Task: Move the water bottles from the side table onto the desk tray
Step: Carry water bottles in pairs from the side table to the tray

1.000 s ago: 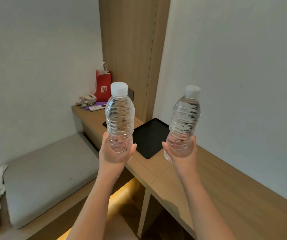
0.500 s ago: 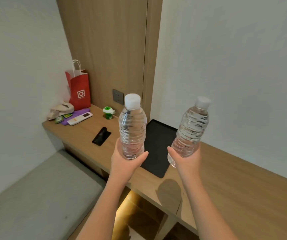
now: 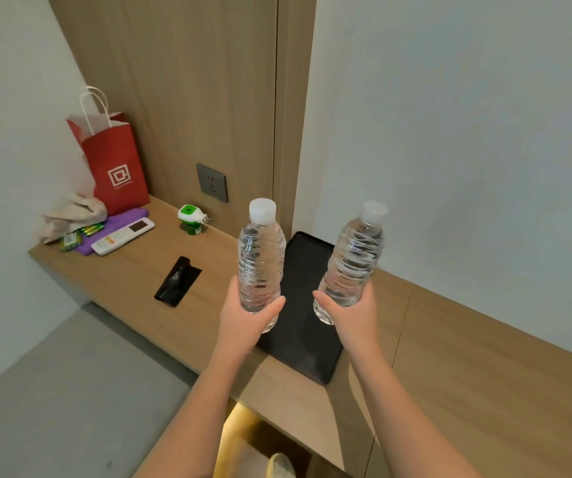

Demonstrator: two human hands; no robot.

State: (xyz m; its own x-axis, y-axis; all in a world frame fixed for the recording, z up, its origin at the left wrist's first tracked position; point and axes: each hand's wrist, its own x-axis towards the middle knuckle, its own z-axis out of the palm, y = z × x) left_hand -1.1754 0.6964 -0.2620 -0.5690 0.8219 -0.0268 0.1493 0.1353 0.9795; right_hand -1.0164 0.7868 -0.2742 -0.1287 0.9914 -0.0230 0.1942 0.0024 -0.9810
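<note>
With 2 bottles carried above the black tray, the left hand clasping one water bottle and the right hand the other bottle, lowering both upright likely comes next.

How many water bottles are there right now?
2. One bottle is upright in the left hand, the other bottle tilted in the right hand, both above the black tray. No others show.

The base of each water bottle is concealed by the hand gripping it. Much of the black tray is covered by bottles and hands. The table is cut off at the right edge. The small green packets cannot be identified.
</note>
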